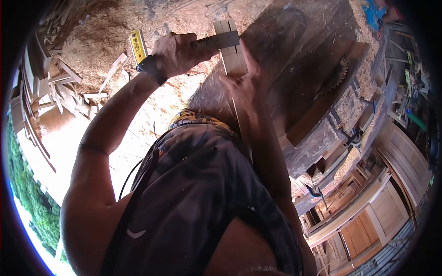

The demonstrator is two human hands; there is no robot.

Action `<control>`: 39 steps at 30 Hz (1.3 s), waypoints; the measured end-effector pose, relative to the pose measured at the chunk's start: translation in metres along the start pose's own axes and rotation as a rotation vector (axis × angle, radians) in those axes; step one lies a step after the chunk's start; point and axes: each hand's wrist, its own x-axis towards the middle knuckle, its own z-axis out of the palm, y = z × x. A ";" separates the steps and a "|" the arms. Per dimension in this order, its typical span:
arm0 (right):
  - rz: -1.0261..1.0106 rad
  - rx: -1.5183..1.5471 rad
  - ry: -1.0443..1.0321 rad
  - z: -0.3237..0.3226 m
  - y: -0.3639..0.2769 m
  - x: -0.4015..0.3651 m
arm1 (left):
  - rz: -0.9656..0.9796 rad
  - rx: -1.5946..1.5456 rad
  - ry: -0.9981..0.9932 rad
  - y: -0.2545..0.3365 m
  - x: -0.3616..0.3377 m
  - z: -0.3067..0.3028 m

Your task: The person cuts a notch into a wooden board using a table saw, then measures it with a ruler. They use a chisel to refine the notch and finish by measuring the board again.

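My left hand point(175, 54), with a dark band at the wrist, is closed on a square with a yellow handle point(138, 45) marked LOTUS. The square's metal blade point(229, 39) lies across light wooden strips point(234, 62) held side by side. My right hand point(246, 85) grips these strips from below and the right, its fingers beside the wood near the blade's end. The strips' lower part is partly hidden by my right hand and forearm.
A dark work surface point(281, 60) with a toothed circular blade point(340, 78) lies to the right. Wood offcuts point(69, 94) are heaped at the left, and sawdust covers the ground. Clamps point(353, 138) and cabinet panels point(359, 237) are at the lower right.
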 end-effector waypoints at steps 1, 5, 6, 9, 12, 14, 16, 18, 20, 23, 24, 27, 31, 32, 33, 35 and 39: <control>0.003 -0.021 0.005 -0.001 -0.002 0.000 | -0.004 -0.004 0.004 -0.001 0.000 0.001; 0.154 -0.014 -0.065 -0.006 -0.011 -0.001 | -0.045 -0.036 -0.019 -0.002 0.001 0.002; 0.152 -0.014 -0.066 -0.007 -0.012 -0.001 | -0.046 -0.036 -0.017 -0.001 0.001 0.002; 0.104 -0.012 -0.038 -0.010 -0.017 0.000 | -0.065 -0.029 -0.021 0.001 0.000 -0.002; 0.163 0.003 -0.079 -0.012 -0.020 0.000 | 0.062 0.052 0.004 0.006 -0.002 -0.008; 0.121 -0.003 -0.029 -0.009 -0.017 -0.001 | 0.088 0.092 0.029 0.010 -0.004 -0.012; 0.143 -0.047 -0.039 -0.012 -0.021 -0.001 | 0.043 0.104 0.064 0.007 -0.005 -0.005; 0.162 -0.097 -0.053 -0.018 -0.030 0.001 | -0.004 0.109 0.102 0.009 -0.007 -0.002; 0.290 -0.046 -0.139 -0.025 -0.043 0.004 | 0.001 0.093 0.166 0.013 -0.011 -0.003; 0.227 -0.097 -0.123 -0.020 -0.033 0.001 | 0.045 0.081 0.246 0.010 -0.013 0.002; 0.231 -0.094 -0.123 -0.019 -0.031 0.000 | 0.046 0.082 0.242 0.011 -0.014 0.002; 0.172 -0.160 -0.076 -0.019 -0.030 -0.001 | 0.066 0.161 0.271 0.014 -0.015 -0.001; 0.193 -0.180 -0.086 -0.018 -0.026 0.001 | 0.114 0.205 0.326 0.006 -0.013 0.007; 0.214 -0.153 -0.099 -0.017 -0.024 0.001 | 0.155 0.217 0.386 0.004 -0.013 0.009; 0.211 -0.151 -0.090 -0.016 -0.023 0.002 | 0.162 0.222 0.390 0.006 -0.013 0.009; 0.263 -0.084 -0.101 -0.014 -0.021 0.002 | 0.160 0.252 0.418 0.007 -0.015 0.009; 0.269 -0.102 -0.091 -0.018 -0.028 0.002 | 0.191 0.261 0.437 0.011 -0.017 0.008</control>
